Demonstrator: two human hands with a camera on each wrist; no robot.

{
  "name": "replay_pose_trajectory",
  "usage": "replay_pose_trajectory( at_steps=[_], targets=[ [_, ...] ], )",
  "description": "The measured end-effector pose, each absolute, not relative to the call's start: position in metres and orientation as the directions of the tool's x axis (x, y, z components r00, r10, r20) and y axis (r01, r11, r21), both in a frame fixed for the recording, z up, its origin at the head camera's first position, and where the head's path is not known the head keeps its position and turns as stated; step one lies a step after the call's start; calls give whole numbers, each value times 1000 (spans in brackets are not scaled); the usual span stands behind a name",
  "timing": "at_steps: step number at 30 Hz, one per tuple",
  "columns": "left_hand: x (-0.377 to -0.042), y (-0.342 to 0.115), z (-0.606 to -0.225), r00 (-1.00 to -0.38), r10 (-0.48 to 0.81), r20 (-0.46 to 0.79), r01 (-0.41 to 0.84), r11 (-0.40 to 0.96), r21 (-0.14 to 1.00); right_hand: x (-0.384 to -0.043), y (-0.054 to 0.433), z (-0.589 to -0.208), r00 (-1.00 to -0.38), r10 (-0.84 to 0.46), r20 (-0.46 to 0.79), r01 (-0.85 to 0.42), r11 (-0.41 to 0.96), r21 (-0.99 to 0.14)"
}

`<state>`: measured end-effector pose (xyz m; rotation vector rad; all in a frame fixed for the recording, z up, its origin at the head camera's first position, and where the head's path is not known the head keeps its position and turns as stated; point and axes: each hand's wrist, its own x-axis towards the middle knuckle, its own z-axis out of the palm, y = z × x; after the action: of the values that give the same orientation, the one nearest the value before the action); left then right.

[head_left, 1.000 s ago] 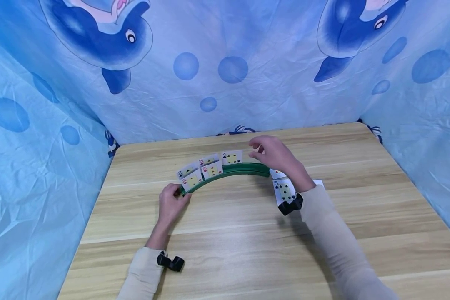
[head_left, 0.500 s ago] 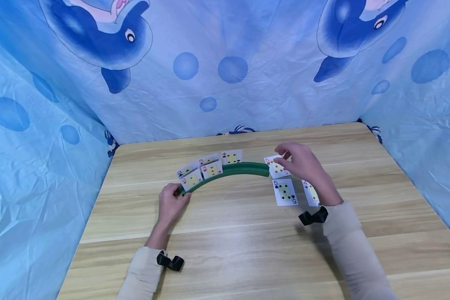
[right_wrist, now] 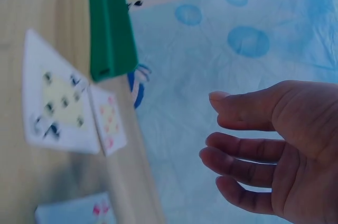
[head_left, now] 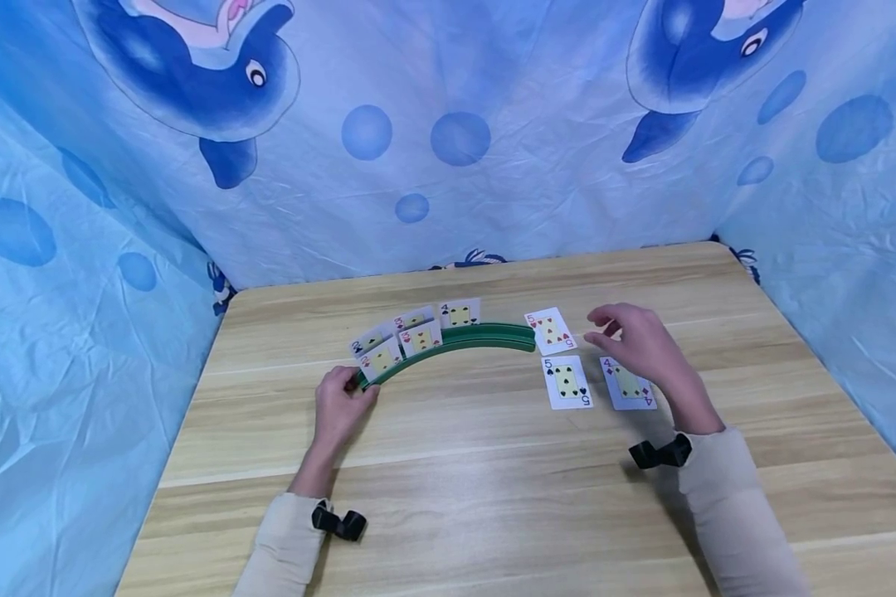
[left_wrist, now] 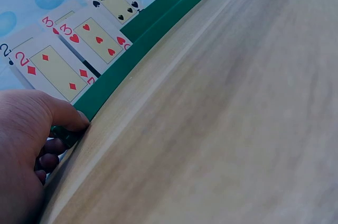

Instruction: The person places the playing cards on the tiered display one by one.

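Note:
My left hand (head_left: 336,408) grips the near left end of a curved green card holder (head_left: 491,335), thumb in front. Upright in its front row are the two of diamonds (left_wrist: 59,70) and three of hearts (left_wrist: 96,40). Behind them stand a black two (head_left: 368,339), a red three (head_left: 414,315) and the four of spades (head_left: 460,313). My right hand (head_left: 637,338), empty with fingers loosely bent, hovers just beyond the four of diamonds (head_left: 625,386). The five of hearts (head_left: 549,331) and five of spades (head_left: 567,383) lie face up off the holder's right end.
A pale wooden table (head_left: 448,497) carries everything. Blue cloth (head_left: 448,207) printed with dolphins and bubbles hangs behind its far edge and along both sides. Each wrist wears a black strap mount (head_left: 339,522).
My right hand has drawn back rightward from above the holder, past the five of hearts, uncovering the loose cards. The left hand keeps its grip in place.

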<state>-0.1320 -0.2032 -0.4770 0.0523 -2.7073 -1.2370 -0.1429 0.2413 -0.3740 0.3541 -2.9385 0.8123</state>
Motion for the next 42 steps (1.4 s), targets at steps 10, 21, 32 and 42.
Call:
replay_pose_trajectory(
  at_steps=[10,21,32,42],
  targets=[
    [-131,-203,-477,-982,-109,153,45,655,754,-130,264,-396,-986,-163,28,-157,866,-475],
    [-131,-203,-476,-984,-111,141,35,651,758,-117,282,-418,-982,-172,-80,-125,905,-407],
    [-131,-202,-476,-984,-108,143,37,659,751,-108,287,-428,-974,-163,-160,-94,925,-368],
    [-132,-202,-477,-983,-111,146,35,667,744,-107,286,-434,-979,-138,-149,-80,935,-344]
  ],
)
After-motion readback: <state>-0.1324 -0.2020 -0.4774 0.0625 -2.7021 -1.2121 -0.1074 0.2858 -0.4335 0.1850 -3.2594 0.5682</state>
